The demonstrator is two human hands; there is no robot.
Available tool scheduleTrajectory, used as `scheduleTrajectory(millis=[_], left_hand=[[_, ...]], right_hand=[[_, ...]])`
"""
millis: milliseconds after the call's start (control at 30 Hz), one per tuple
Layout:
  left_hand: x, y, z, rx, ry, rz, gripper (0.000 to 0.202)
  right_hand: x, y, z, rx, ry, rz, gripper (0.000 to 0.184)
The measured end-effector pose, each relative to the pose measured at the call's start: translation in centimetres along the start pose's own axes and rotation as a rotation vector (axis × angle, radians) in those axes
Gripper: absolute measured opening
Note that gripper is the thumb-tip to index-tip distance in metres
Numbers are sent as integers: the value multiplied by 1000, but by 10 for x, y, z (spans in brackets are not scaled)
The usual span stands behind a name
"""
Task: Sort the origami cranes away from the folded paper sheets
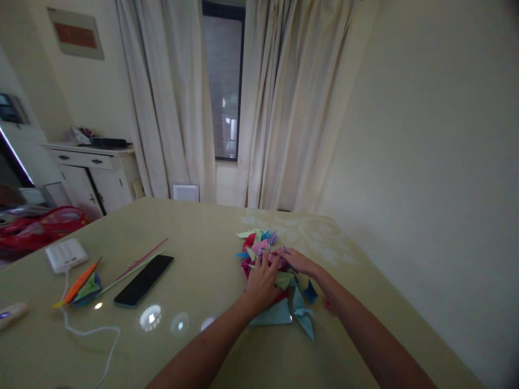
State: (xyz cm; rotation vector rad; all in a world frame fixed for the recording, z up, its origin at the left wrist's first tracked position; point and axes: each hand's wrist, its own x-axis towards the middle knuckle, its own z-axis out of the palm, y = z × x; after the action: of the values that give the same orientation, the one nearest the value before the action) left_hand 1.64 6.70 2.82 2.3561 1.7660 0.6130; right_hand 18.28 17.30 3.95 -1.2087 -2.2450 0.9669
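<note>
A heap of colourful folded paper pieces [256, 239], some shaped like origami cranes, lies on the table. My left hand [263, 279] rests on the heap with its fingers spread, covering part of it. From the right side, my right hand [299, 261] lies over the same heap with fingers stretched out; some fingertips are close to the left hand. Below the hands are a light-blue paper crane [302, 312] and a flat light-blue paper piece [273, 314], partly hidden by the left forearm. A dark-blue folded paper [311, 292] sits beside the right wrist.
On the left of the glossy table [194, 243] lie a black phone [144, 281], thin pink and green sticks [141, 258], orange folded paper [81, 282], a white charger block [66, 254] with a cable [91, 333], and a pale handheld device [13, 314]. A wall borders the right.
</note>
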Motion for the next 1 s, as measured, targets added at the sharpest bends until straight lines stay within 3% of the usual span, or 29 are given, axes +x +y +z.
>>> scheduleTrajectory(millis=[100,167,233,333,433,567,733,867,1000], left_hand=[[22,-8,-16,-22,-5,46,59],[34,-22,-32,-37,7,34,56],[42,-43,-48,-52,14,6,56],[49,-79,-61,-62,3,-86,63],[46,-106,-56,-115,-91,-106,80],[23,-118,-41,-204,-174,-1,93],[-33,-115,-26,-228,-5,106,90],[-62,-89,-9,-245,-19,68,105],[-62,-50,6,-165,-89,65,125]], right_hand=[[-37,-5,-20,0,141,-25,58],[-70,-9,-31,-97,221,-56,68],[-106,-14,-31,-239,201,-45,82],[-150,-19,-10,-388,73,43,109],[-167,-17,22,-488,-31,141,127],[-154,-9,41,-538,-11,210,124],[-118,7,27,-569,115,298,121],[-81,14,25,-464,167,315,123],[-36,11,26,-449,175,278,118]])
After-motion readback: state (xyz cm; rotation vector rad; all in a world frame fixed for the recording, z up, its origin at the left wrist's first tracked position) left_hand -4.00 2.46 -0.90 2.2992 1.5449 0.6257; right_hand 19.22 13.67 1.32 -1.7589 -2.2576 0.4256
